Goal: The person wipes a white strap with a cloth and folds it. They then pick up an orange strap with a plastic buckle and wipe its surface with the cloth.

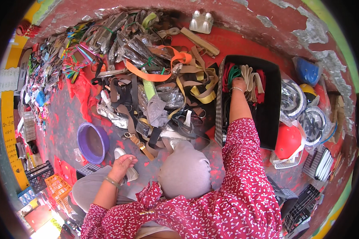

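Observation:
My right hand [238, 83] reaches into a black fabric box [272, 123] at the right. Its fingers are closed beside a green coiled strap [235, 73] and several folded beige straps [249, 77]; exactly what they grip cannot be made out. Red folded straps [260, 85] lie next to the beige ones. Above my knee, near a white shoe [132, 173], my left hand [122, 166] is closed, fingertips pressed together, with nothing visible in it. Ahead of me lies a heap of belts, including an orange strap [147, 75] and a yellow strap [203, 96].
A purple basin [107, 137] stands at the left. Plastic-wrapped bundles [133, 51] are piled at the back. Right of the box are a red helmet [288, 142] and bagged round items [311, 124]. An orange crate [59, 187] sits at the lower left. A peeling wall [263, 18] runs behind.

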The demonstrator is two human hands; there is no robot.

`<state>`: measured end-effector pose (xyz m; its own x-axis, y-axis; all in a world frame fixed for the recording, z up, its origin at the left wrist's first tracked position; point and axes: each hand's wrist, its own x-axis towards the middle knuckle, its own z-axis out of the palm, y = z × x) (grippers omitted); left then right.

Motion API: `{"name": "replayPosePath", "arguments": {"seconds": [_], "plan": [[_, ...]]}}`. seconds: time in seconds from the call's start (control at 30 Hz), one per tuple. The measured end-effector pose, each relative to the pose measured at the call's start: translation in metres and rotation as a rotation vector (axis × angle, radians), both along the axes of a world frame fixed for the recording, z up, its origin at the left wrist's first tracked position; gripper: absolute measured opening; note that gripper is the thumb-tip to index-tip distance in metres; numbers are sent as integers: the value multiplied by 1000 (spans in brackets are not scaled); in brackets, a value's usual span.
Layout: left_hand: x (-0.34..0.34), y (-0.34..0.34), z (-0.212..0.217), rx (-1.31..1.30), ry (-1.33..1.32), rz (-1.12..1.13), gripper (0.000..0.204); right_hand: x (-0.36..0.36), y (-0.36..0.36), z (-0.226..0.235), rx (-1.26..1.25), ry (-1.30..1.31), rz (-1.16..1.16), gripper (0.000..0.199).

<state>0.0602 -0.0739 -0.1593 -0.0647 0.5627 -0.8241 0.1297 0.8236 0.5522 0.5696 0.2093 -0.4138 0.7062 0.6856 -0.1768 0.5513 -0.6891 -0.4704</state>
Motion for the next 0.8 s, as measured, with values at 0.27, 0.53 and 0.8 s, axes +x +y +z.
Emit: {"name": "replayPosePath", "arguments": {"seconds": [0.27, 0.53, 0.8], "plan": [[0, -2, 1, 11, -20, 17, 19, 15, 18, 12, -437, 47, 213, 36], [-2, -8, -2, 7, -20, 36, 19, -24, -5, 56, -357, -237, 148, 29], [4, 0, -3, 23, 0, 26, 21, -15, -9, 54, -270, -242, 173, 32]]}}
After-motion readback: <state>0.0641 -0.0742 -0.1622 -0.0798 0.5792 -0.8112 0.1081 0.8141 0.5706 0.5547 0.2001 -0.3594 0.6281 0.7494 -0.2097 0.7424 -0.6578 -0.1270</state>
